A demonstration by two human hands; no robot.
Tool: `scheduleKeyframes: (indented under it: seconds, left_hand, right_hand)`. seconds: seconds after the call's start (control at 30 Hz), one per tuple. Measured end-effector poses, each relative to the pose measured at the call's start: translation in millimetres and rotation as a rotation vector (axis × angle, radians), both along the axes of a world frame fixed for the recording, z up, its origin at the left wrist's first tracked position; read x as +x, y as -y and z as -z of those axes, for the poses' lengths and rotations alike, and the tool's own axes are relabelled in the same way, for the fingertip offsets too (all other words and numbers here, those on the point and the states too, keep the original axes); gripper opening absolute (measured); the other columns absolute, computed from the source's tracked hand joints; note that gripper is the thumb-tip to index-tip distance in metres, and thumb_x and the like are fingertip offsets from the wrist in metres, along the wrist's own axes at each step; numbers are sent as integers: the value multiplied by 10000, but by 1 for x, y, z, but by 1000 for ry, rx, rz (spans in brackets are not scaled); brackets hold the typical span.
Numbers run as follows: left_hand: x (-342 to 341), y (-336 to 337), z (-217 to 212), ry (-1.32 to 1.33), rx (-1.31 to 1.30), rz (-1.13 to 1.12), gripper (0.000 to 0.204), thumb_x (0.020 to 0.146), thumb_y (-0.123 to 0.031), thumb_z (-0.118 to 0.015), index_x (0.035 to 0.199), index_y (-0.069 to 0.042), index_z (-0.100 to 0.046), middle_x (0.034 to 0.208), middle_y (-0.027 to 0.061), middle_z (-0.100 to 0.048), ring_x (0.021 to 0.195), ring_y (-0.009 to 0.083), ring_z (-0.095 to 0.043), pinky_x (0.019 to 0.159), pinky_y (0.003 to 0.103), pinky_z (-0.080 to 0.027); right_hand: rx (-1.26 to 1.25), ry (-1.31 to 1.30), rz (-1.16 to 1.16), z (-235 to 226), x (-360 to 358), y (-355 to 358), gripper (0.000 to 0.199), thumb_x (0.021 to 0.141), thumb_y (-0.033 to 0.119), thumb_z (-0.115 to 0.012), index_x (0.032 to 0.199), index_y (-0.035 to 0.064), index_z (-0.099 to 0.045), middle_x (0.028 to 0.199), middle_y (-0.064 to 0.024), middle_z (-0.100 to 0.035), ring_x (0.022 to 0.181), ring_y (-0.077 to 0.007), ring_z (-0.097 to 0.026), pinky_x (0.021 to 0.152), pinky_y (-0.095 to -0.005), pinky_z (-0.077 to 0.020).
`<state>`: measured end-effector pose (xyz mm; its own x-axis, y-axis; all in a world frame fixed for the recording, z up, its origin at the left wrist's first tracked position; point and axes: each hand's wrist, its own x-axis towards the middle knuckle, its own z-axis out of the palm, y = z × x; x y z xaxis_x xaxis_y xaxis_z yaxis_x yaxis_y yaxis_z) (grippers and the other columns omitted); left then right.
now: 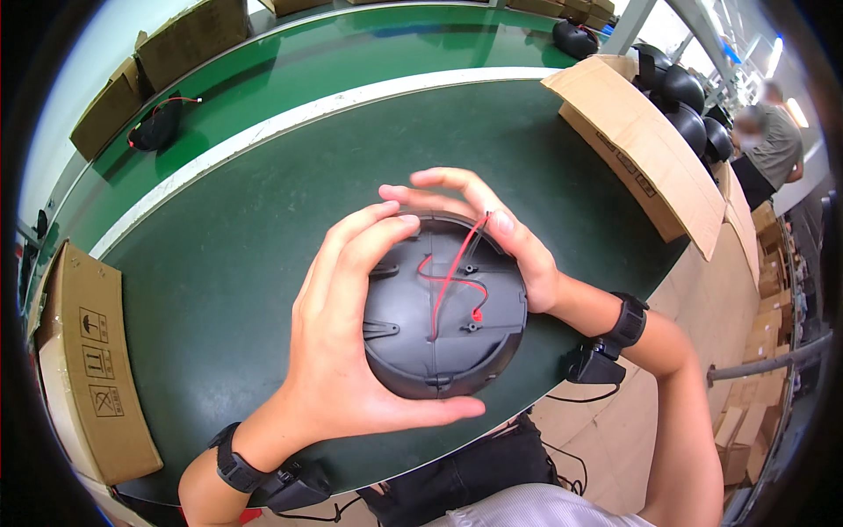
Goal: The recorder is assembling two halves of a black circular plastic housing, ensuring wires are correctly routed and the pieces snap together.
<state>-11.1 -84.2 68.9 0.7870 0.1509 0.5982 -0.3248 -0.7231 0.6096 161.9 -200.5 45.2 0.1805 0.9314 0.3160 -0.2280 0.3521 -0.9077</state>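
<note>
Between my two hands sits a round black plastic housing (404, 303), its hollow side with posts and brackets facing up. My left hand (338, 307) wraps its left side, fingers at the far rim and thumb stretched along the near edge. On the far right rim lies my right hand (518, 241), its thumb and fingers curved over the edge. A red and black wire pair (450, 281) loops across the housing, with a small red connector (477, 314) near the middle. The wire's upper end reaches my right thumb. Whether the housing rests on the green table (219, 290) is hidden.
A cardboard box (97, 360) stands at the left edge, and an open carton (632, 149) of black round parts (680, 88) at the right. Beyond a white rail, a green conveyor (351, 53) carries a wired black part (156, 127). A person (773, 140) bends over at far right.
</note>
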Motion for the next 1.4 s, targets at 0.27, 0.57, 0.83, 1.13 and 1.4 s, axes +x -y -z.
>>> scheduleKeyframes:
  seconds: [0.27,0.57,0.83,1.13,1.4]
  left_hand:
    - [7,-1,15,113,-68,-4,1006,597,-651,-694,1249,82,-473,1233,270,-519,1171,389,-532,983,436,-413]
    - [15,-15,27,316,-66,-23,933,674,-648,-602,1255,73,-485,1220,293,-520,1137,431,-539,948,468,-441]
    - [21,-48,65,404,-918,-426,481,948,-416,-392,1195,-18,-502,1167,126,-536,1170,247,-502,1041,401,-341]
    - [11,-44,63,414,-788,-418,307,960,-251,-404,1124,-7,-495,1076,93,-501,1047,182,-491,977,330,-368]
    - [15,-39,60,350,-747,-455,368,935,-311,-390,1113,-5,-490,1074,100,-515,1058,189,-497,984,338,-366]
  right_hand:
    - [-67,122,31,-4,-2,4,583,935,348,-386,1316,-87,-463,1329,-209,-526,1249,-260,-498,1083,-352,-345]
    - [-42,144,121,-4,0,-4,563,908,303,-394,1276,-110,-499,1300,-222,-552,1220,-270,-523,1073,-345,-356]
    - [-63,-147,325,-5,10,-63,570,991,391,-326,1210,-87,-545,1156,-171,-633,1072,-221,-602,999,-347,-448]
    - [-163,145,1242,-21,106,-277,476,918,449,-483,988,38,-714,965,-221,-684,927,-327,-649,853,-393,-464]
    - [-98,355,1534,21,139,-341,446,941,419,-460,1071,53,-680,1008,-226,-674,951,-426,-630,855,-469,-483]
